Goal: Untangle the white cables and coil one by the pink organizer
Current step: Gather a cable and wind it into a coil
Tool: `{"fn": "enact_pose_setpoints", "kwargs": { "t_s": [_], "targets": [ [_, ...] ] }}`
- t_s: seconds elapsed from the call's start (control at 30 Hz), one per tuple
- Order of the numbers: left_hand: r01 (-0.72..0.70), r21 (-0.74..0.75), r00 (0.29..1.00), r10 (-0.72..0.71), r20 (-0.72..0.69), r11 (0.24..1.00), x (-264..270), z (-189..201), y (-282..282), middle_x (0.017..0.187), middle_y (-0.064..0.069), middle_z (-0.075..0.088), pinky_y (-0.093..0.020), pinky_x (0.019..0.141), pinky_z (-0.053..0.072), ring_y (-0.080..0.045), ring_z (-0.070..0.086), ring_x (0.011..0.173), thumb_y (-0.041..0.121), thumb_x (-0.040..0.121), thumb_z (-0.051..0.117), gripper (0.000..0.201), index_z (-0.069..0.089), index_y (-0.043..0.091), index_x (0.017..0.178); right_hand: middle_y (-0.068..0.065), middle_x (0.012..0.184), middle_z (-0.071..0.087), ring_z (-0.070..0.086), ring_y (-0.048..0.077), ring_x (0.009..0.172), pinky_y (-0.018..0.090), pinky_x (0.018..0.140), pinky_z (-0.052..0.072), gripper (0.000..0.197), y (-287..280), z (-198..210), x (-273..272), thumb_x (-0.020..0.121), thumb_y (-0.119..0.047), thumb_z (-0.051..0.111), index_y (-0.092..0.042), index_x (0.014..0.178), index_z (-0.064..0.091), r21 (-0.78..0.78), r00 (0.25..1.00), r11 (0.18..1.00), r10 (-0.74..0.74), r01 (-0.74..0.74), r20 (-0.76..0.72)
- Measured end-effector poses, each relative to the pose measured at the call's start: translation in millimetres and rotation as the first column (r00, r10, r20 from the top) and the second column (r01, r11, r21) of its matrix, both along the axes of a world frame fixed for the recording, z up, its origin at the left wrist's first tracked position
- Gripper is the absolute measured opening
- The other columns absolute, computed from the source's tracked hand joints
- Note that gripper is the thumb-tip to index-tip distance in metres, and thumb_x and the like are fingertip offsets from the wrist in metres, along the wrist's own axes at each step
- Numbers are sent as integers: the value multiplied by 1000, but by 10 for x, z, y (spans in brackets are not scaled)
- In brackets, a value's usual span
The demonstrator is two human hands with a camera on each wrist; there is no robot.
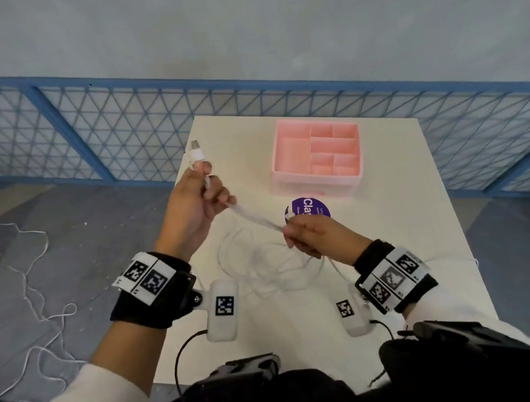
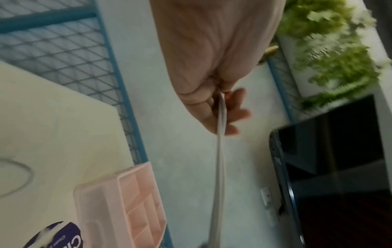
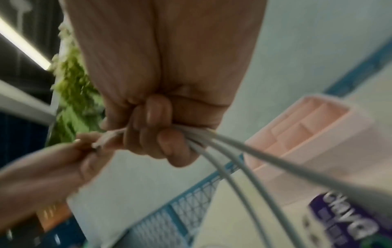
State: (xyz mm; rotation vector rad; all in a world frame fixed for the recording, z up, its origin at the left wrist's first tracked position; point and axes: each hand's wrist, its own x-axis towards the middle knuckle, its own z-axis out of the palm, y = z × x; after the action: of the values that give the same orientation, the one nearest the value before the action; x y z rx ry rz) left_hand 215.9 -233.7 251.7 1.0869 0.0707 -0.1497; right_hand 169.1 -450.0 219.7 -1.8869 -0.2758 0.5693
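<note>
Nearest to the person, loose white cable loops (image 1: 265,267) lie tangled on the white table (image 1: 411,233), at about 6 o'clock from the pink organizer. Just above them the right hand (image 1: 314,234) is closed around white cable strands; in the right wrist view its fingers (image 3: 161,134) are curled tight, and three strands (image 3: 233,159) leave the fist toward 4 o'clock. From this hand a taut white cable (image 1: 252,215) runs toward 10 o'clock, up to the left hand (image 1: 191,206). The left hand is raised over the left edge of the table and its fingers are curled around the cable; in the left wrist view the cable (image 2: 220,151) comes out between the fingers (image 2: 235,114) and goes straight down. A white USB plug (image 1: 196,150) sticks out of the top of this hand, toward 12 o'clock.

Beyond the right hand, a round purple sticker (image 1: 311,207) lies on the table, partly hidden by the knuckles. At 12 o'clock from the sticker stands the pink organizer (image 1: 316,156), with several open compartments; I see nothing inside them. Behind the table runs a blue mesh fence (image 1: 114,125). At 9 o'clock, on the grey floor, lies another thin white cord (image 1: 35,296).
</note>
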Motion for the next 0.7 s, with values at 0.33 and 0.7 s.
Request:
{"fn": "enact_pose_setpoints", "kwargs": {
  "t_s": [0.33,0.7],
  "targets": [
    [-323,168,939,338,-68,931,99,-342,578,42,14,35,-17,39,18,-3,25,36,22,99,30,28,41,22,73,-5,61,51,45,5,57,23,59,32,26,-1049,-364,162,90,-33,53,-11,83,66,-530,989,838,-67,127,130],
    [376,820,782,-622,-32,431,-142,-277,-659,78,8,53,-15,73,37,0,51,75,26,99,40,27,49,26,73,10,84,62,56,30,78,32,58,32,25,-316,107,152,94,-32,43,-13,86,56,-777,910,623,264,93,321]
  ]
}}
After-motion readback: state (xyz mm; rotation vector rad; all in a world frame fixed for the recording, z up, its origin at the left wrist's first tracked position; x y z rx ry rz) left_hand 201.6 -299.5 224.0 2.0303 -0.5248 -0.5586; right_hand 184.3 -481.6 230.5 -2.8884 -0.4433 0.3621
